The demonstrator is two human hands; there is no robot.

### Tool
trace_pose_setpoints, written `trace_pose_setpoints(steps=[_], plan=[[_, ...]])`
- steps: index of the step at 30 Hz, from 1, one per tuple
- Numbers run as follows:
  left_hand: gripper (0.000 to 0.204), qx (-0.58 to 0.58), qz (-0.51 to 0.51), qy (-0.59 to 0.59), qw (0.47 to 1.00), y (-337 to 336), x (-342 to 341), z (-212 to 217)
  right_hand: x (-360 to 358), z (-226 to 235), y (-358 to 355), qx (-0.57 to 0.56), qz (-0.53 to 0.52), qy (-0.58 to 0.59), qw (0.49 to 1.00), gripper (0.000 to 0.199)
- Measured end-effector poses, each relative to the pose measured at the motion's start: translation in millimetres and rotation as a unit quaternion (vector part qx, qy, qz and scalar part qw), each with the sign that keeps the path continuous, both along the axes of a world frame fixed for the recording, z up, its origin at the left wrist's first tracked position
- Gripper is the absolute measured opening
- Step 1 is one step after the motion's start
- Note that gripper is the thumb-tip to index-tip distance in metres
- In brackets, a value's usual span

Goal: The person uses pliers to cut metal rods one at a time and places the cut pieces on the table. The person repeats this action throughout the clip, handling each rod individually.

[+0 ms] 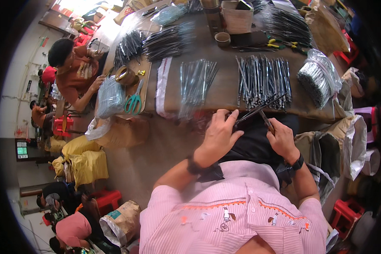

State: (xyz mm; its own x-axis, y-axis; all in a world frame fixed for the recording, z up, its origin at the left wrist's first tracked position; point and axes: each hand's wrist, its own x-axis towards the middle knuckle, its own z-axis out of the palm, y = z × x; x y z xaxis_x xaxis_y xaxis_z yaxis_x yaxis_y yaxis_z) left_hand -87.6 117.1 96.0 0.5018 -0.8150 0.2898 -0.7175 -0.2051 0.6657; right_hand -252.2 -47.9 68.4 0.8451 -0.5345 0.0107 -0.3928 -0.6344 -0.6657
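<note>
My left hand (219,134) is at the table's front edge, its fingers closed round one end of a thin dark strip (258,110) that slants up to the right. My right hand (280,137) grips a small slim tool (267,122) with a brownish handle, its metal end meeting the strip. Its exact kind is not clear. Just beyond the hands, a row of dark, shiny thin strips (264,80) lies on the brown table (226,63). To its left is a looser spread of clear-wrapped strips (197,80).
A plastic-wrapped bundle (319,78) lies at the right. Teal scissors (133,101), a tape roll (126,76) and a clear-wrapped pack (110,96) are at the left, near a seated person (74,76). Open sacks (330,148) stand by my right arm. A tub (237,17) is farther back.
</note>
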Motion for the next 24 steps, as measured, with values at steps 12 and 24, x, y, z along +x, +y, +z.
trace_pose_setpoints(steps=[12, 24], plan=[[0.016, -0.038, 0.187, -0.090, 0.978, 0.0, 99.6, -37.2, -21.2, -14.2, -17.0, 0.213, -0.094, -0.043, 0.972, 0.034], [0.024, 0.096, 0.294, -0.142, 0.940, 4.2, 146.9, -74.7, -45.5, -20.4, -19.2, 0.347, -0.125, -0.123, 0.921, 0.036]])
